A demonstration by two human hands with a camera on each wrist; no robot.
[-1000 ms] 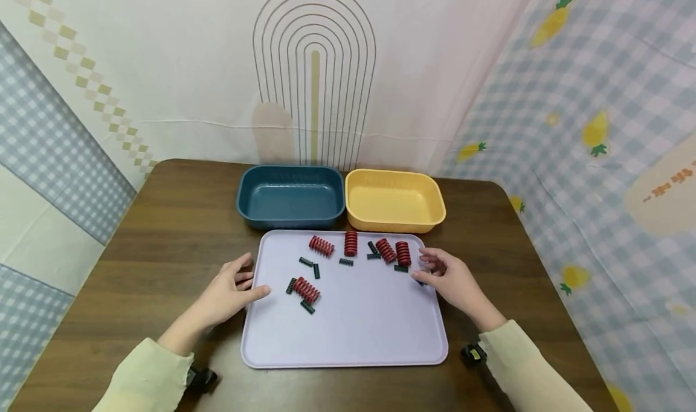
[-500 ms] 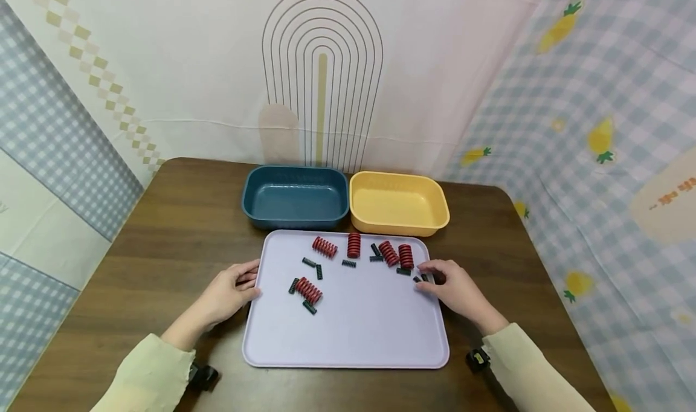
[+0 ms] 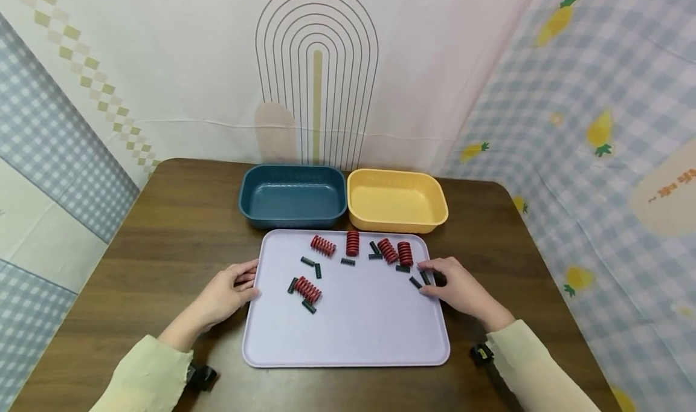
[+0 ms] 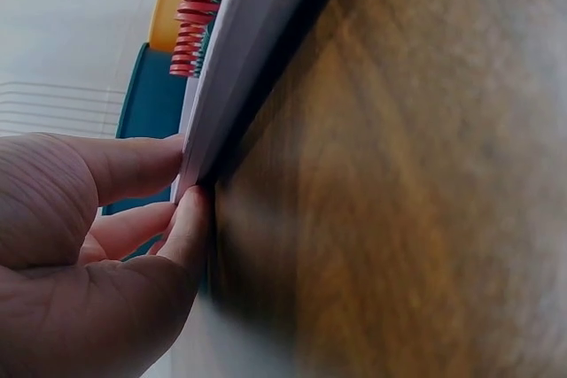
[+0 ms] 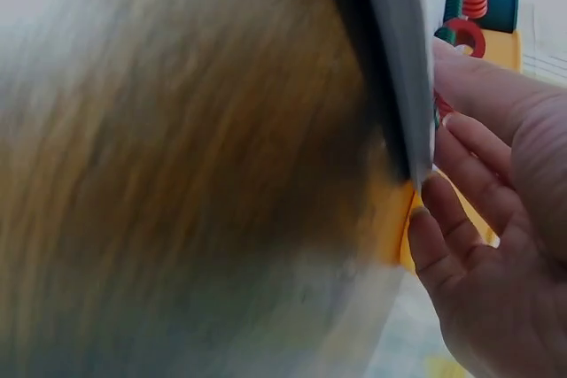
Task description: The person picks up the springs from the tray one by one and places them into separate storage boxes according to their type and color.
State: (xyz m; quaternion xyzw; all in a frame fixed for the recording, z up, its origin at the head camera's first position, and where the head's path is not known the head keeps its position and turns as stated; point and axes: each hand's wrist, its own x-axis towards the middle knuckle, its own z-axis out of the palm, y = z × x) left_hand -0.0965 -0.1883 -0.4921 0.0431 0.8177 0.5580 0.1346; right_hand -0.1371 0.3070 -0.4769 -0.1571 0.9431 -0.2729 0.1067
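A pale lilac tray [image 3: 348,333] lies on the table, bearing several thick red springs [image 3: 353,243] and several small dark green springs [image 3: 348,261]. My left hand [image 3: 225,291] holds the tray's left edge; in the left wrist view the thumb [image 4: 142,165] lies on the rim and fingertips touch its outer side. My right hand [image 3: 459,285] rests at the right edge, fingers loosely bent. Its thumb and forefinger reach over the rim, around two green springs [image 3: 415,283] on the tray. In the right wrist view, the other fingers [image 5: 443,227] lie by the outer edge.
Behind the tray, a dark blue bin [image 3: 292,222] and a yellow bin [image 3: 399,223] stand side by side. The brown wooden table [image 3: 163,231] runs back to patterned cloth hangings [image 3: 190,67].
My left hand has drawn its thumb back from over the tray to the rim. My right thumb has shifted slightly toward the front, and two green springs beside it now show more fully.
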